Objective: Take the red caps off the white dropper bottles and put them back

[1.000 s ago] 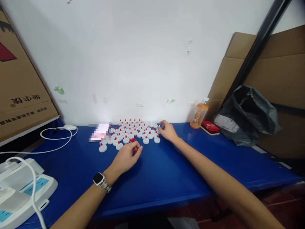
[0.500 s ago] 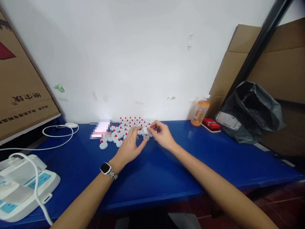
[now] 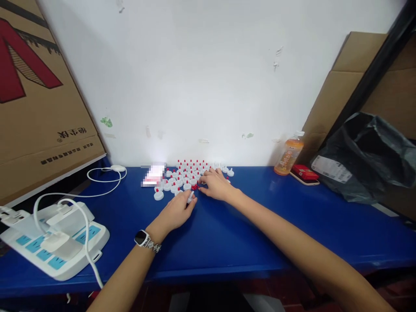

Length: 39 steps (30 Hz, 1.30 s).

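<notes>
Toward the back edge of the worktop (image 3: 221,242), at its middle: the left hand (image 3: 177,211) is seen with its grip narrowed, thumb and fingertips pinched on a white cap (image 3: 190,197) that is held low over the blue surface.
Right hand (image 3: 216,186): laid palm down just beyond and to the right of the left hand, with the fingers curled onto the worktop; whether anything is held in this grip cannot be told.
Red pieces (image 3: 194,187): a small loose heap is found between the two hands, touching or just beside the right fingertips.
Capped pieces (image 3: 186,172): many white caps with red tips are set upright in rows behind the hands, close to the wall (image 3: 195,78) along the back edge.
Wristwatch (image 3: 142,238): worn on the left wrist, on a metal band.
Blurred patch (image 3: 152,175): placed just left of the rows; its content cannot be made out.
Power strip (image 3: 58,247): laid at the front left corner, with a white cable (image 3: 104,178) looped toward the back left corner.
Orange bottle (image 3: 288,154): stood upright at the back edge, well to the right, with a red box (image 3: 304,172) just beside it.
Black bag (image 3: 367,160): slumped at the right end, against leaning cardboard (image 3: 354,82).
Cardboard box (image 3: 39,99): propped at the left end.
</notes>
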Motion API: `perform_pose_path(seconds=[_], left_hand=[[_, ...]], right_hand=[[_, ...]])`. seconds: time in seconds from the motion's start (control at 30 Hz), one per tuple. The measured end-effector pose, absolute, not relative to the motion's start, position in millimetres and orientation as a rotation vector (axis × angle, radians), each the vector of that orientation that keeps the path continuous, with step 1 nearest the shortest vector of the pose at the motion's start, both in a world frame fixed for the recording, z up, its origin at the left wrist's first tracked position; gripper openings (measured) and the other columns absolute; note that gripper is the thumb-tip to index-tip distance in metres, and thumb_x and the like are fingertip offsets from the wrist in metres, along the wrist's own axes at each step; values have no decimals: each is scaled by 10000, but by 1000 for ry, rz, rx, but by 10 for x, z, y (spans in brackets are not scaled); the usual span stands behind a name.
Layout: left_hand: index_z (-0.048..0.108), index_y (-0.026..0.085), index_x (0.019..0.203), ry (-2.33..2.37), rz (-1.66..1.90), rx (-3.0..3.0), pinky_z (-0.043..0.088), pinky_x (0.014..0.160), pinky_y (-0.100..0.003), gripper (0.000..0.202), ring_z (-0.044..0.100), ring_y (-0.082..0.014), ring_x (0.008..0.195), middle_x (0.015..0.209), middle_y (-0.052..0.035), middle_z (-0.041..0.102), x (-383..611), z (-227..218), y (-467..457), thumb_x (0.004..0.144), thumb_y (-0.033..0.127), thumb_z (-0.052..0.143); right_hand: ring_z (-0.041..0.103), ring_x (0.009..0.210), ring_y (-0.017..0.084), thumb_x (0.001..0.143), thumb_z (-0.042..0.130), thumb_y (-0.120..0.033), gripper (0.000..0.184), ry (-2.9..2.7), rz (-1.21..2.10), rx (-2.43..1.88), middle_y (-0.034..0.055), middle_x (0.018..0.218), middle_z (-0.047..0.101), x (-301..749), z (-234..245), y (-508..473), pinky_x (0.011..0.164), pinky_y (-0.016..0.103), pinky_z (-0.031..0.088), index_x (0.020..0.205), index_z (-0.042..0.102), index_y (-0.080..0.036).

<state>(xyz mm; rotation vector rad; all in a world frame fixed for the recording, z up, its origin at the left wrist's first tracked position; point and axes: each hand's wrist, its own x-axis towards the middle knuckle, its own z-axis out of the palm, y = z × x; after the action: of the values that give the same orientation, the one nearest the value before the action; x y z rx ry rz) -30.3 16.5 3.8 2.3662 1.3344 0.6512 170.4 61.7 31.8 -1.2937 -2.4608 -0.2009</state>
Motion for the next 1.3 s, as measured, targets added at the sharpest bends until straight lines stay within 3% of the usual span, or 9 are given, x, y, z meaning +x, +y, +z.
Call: perform_pose_path(seconds=[0.27, 0.43, 0.67, 0.77, 0.97, 1.13, 1.3], left_hand=[[522, 223, 848, 1284, 730, 2365, 423, 674, -314, 240, 592, -208, 749, 818, -41, 618, -311, 28, 164, 965, 399, 409], [534, 226, 867, 1264, 728, 2356, 418, 653, -314, 235, 594, -208, 727, 818, -38, 630, -305, 21, 153, 965, 405, 417], [583, 215, 1035, 1184, 769, 2385, 469, 783, -348, 253, 614, -232, 877, 943, -70, 657, -234, -11, 140, 976, 398, 419], [579, 215, 1146, 1132, 765, 2376, 471, 875, -371, 286, 611, -236, 961, 1042, -86, 658, -210, -21, 122, 983, 386, 418], [576, 212, 1127, 1086, 847, 2322, 493, 888, -363, 289, 617, -228, 982, 1062, -83, 657, -170, -4, 122, 988, 401, 406], [521, 188, 1197, 1115, 816, 2274, 514, 865, -408, 329, 649, -247, 943, 1047, -105, 673, -158, 17, 91, 991, 412, 394], [165, 140, 1511, 1089, 915, 2222, 434, 1052, -514, 616, 573, -299, 1251, 1374, -219, 554, -158, 2, 50, 984, 350, 407]], right_hand=[[560, 993, 284, 861, 623, -178, 88, -2446, -202, -1312, 124, 923, 704, 1524, 228, 660, 914, 436, 330, 834, 706, -171], [618, 825, 187, 843, 587, -146, 120, -2149, 274, -1128, 45, 875, 720, 1629, 238, 520, 794, 326, 432, 898, 684, -190], [600, 693, 136, 856, 609, -258, 156, -1948, 715, -960, 20, 799, 714, 1679, 272, 191, 632, 254, 443, 919, 725, -175], [621, 692, 148, 862, 619, -325, 205, -1864, 876, -921, 36, 809, 726, 1670, 247, 181, 651, 277, 476, 936, 730, -169], [642, 701, 155, 809, 691, -489, 328, -1662, 1118, -805, 36, 764, 715, 1648, 194, 258, 710, 299, 515, 821, 717, -162], [577, 641, 134, 865, 635, -431, 275, -1670, 887, -896, 11, 705, 659, 1539, 141, 146, 626, 261, 460, 809, 696, -169], [524, 653, 120, 907, 564, -276, 184, -1647, 464, -937, -3, 711, 590, 1365, 130, -26, 640, 250, 428, 785, 662, -178]])
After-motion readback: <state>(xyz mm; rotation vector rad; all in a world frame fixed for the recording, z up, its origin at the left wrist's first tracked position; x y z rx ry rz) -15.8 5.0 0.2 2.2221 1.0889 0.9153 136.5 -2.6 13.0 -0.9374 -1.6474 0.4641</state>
